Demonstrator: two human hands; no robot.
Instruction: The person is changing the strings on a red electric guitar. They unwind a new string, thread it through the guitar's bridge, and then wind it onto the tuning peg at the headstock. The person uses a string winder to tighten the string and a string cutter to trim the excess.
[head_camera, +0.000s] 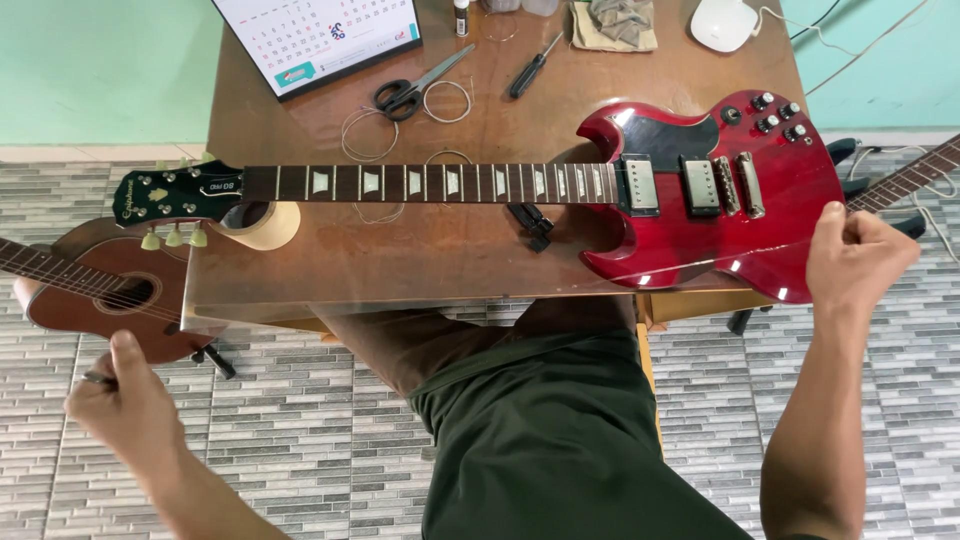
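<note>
L hand (125, 395) low-left off table edge, fist pinched shut on thin wire end | R hand (858, 262) raised by red electric guitar (700, 200) body's lower edge, fingers pinched, content can't tell | guitar flat across wooden table (400, 260), neck left.

The electric guitar (560, 190) lies lengthwise across the surface (400, 265), body at the right edge. Behind it lie scissors (415, 88) and a screwdriver (533, 68); a calendar (315, 35) stands at the back-left corner.
</note>
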